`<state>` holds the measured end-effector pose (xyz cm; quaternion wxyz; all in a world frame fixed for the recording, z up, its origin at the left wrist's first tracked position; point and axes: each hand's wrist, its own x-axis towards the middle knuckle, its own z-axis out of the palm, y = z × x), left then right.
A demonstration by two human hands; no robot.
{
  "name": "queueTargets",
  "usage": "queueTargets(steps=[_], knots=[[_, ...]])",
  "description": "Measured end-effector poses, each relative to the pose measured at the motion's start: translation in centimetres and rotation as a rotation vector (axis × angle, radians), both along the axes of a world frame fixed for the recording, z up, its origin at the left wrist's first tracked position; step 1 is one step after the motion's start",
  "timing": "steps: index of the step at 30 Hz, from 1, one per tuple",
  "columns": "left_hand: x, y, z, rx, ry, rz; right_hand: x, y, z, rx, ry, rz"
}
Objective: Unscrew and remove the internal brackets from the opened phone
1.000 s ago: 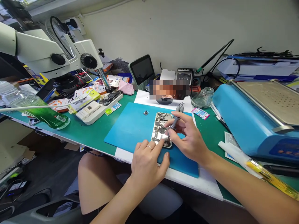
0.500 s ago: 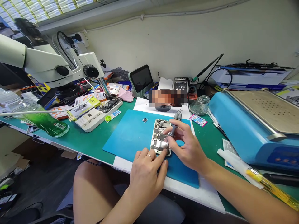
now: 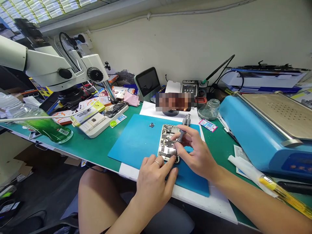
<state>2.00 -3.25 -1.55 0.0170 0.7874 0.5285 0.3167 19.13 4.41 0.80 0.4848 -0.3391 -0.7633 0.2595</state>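
Note:
An opened phone (image 3: 167,139), its inner parts showing, lies on the blue mat (image 3: 131,139). My left hand (image 3: 156,175) braces it at the lower end, index finger pressed on the bottom edge and the other fingers curled beside it. Above the phone's right side, my right hand (image 3: 195,149) grips a grey screwdriver (image 3: 184,127) between thumb and fingers, its shaft slanting up and away. Fingers hide the screwdriver's tip. A small dark metal part (image 3: 151,124) sits on the mat left of the phone.
A phone on a stand (image 3: 174,102) with a blurred screen faces me behind the mat. To the right are a glass jar (image 3: 212,109), a blue heating machine (image 3: 255,139) and a yellow cutter (image 3: 280,191). Leftward stand a microscope (image 3: 58,70) and a green liquid bottle (image 3: 48,128).
Hardly anything differs. The whole view has shifted very slightly, while both hands, the screwdriver and the phone keep their places relative to each other.

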Motion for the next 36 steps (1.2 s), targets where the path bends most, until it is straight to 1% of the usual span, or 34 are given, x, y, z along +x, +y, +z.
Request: queueTargets(steps=[7, 36], knots=[[0.04, 0.00, 0.24, -0.029, -0.007, -0.005, -0.11, 0.06, 0.27, 0.002, -0.008, -0.003], [0.12, -0.05, -0.11, 0.003, -0.013, 0.014, -0.12, 0.04, 0.25, 0.016, -0.008, 0.009]])
